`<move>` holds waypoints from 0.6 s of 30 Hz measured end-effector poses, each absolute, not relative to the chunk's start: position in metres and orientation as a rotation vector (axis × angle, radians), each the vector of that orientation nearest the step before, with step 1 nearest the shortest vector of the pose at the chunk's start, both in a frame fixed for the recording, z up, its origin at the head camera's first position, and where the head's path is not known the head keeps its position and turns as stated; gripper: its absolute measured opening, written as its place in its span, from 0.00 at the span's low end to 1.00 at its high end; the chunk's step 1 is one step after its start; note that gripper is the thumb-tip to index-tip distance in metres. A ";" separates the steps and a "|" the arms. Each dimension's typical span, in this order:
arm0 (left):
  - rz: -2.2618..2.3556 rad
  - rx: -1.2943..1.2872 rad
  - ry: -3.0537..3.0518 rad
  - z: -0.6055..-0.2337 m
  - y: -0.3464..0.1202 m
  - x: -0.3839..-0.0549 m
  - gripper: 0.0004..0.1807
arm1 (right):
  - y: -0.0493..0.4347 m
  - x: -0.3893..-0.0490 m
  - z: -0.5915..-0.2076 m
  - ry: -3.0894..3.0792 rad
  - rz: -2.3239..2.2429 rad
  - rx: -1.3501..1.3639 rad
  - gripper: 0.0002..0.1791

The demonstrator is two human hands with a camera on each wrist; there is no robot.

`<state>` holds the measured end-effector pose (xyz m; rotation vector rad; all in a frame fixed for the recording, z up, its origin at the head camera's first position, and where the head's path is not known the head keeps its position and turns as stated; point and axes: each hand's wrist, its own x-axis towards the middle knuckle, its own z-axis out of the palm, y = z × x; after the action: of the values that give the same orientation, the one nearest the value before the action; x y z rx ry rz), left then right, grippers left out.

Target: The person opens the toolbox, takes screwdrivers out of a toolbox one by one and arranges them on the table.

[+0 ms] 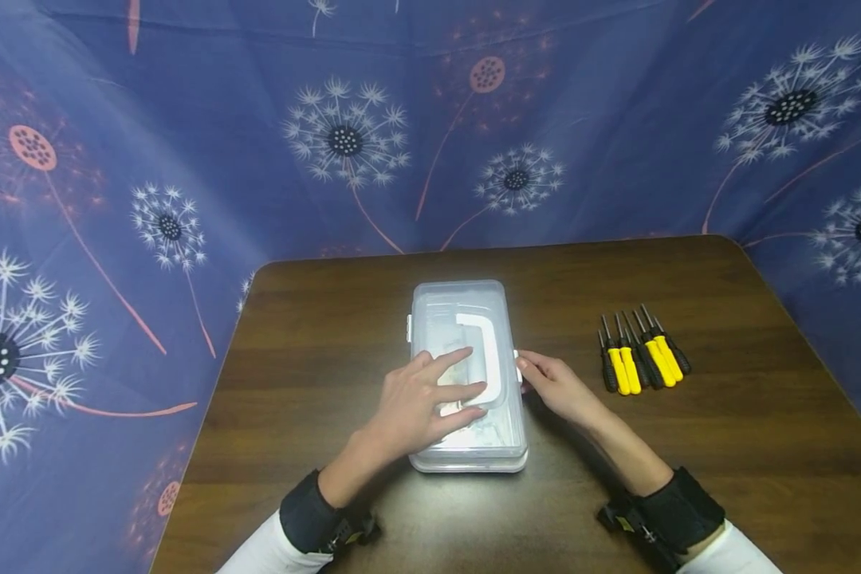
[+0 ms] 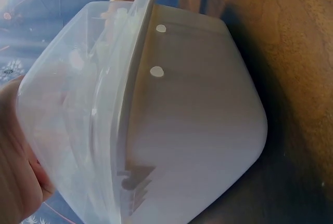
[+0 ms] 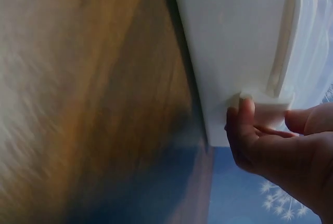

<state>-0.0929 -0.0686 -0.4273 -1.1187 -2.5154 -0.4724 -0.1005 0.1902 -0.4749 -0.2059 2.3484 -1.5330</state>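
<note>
A plastic storage box (image 1: 466, 462) with a clear lid and a white carry handle (image 1: 493, 359) stands on the table, its lid down. My left hand (image 1: 426, 399) lies on the lid with its fingers spread, fingertips near the handle. At the box's right side, my right hand (image 1: 556, 385) pinches the white latch (image 3: 270, 112) between thumb and fingers; this shows best in the right wrist view. In the left wrist view the box's white base (image 2: 197, 104) fills the middle, the lid above it. Through the cloudy lid, the contents are blurred.
Several screwdrivers (image 1: 642, 359) with black and yellow handles lie in a row to the right of the box. The brown wooden table (image 1: 316, 319) reaches back to a blue cloth (image 1: 258, 104) with a dandelion print. Another white latch (image 1: 409, 328) is on the box's left side.
</note>
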 end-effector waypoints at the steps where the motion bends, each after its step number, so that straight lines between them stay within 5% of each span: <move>1: -0.473 -1.121 -2.522 -0.426 -0.069 -0.093 0.20 | 0.191 -0.102 -0.475 2.328 -1.536 -0.219 0.32; 9: -0.785 -1.158 -2.737 -0.416 -0.104 -0.086 0.39 | 0.203 -0.134 -0.465 2.405 -1.576 -0.211 0.29; 18: -0.794 -1.228 -2.681 -0.436 -0.135 -0.066 0.38 | 0.189 -0.183 -0.451 2.474 -1.622 -0.383 0.28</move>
<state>-0.0658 -0.1350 -0.4364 -1.2275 -2.6813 -0.7937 -0.1830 0.1887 -0.4511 -0.3832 2.4744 -1.6216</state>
